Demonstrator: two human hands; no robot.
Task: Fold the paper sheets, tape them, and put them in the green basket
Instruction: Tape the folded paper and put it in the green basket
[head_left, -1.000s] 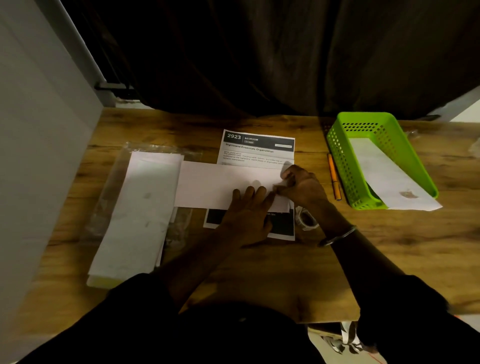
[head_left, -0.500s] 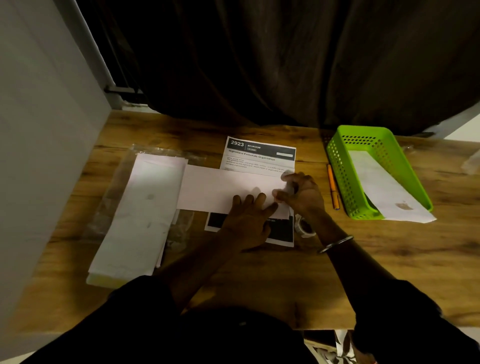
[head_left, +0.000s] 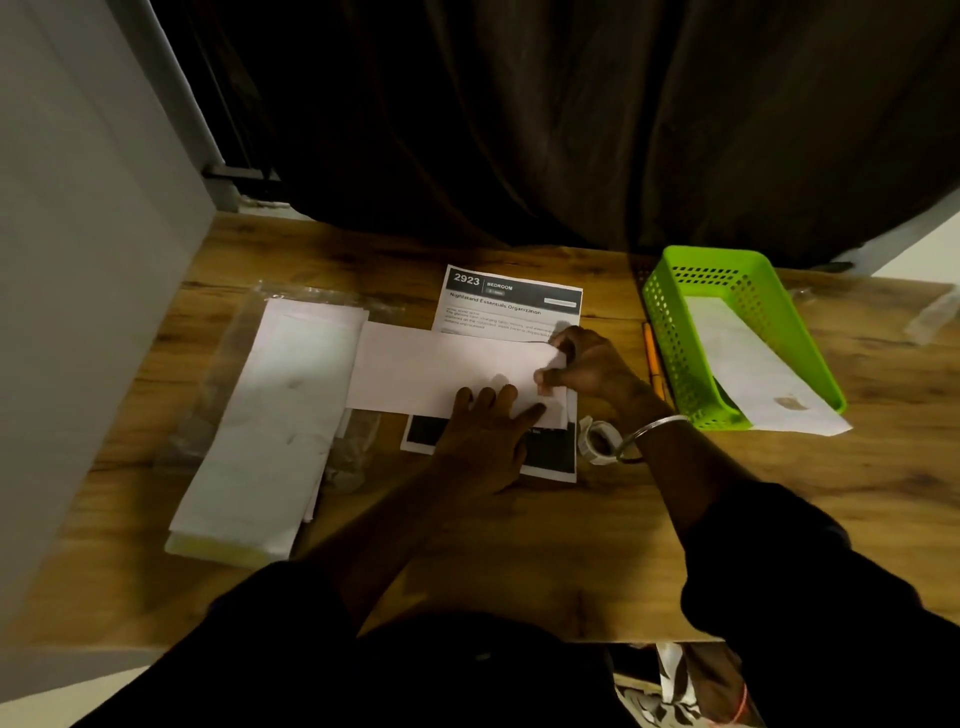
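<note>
A folded white paper sheet (head_left: 431, 366) lies across a printed page (head_left: 511, 304) in the middle of the wooden table. My left hand (head_left: 488, 426) presses flat on the sheet's lower right part, fingers spread. My right hand (head_left: 587, 364) pinches the sheet's right end between thumb and fingers. A roll of clear tape (head_left: 597, 441) sits by my right wrist. The green basket (head_left: 670, 332) stands at the right with one folded sheet (head_left: 753, 374) in it, sticking out over its near end.
A stack of folded sheets (head_left: 270, 421) lies on a clear plastic sleeve (head_left: 208, 415) at the left. An orange pencil (head_left: 652, 358) lies between the printed page and the basket. A grey wall borders the left; a dark curtain hangs behind the table.
My right hand's fingers have shifted along the sheet's right end, and the thumb now pinches it lower. The left hand stays pressed on the sheet. The camera tilted slightly.
</note>
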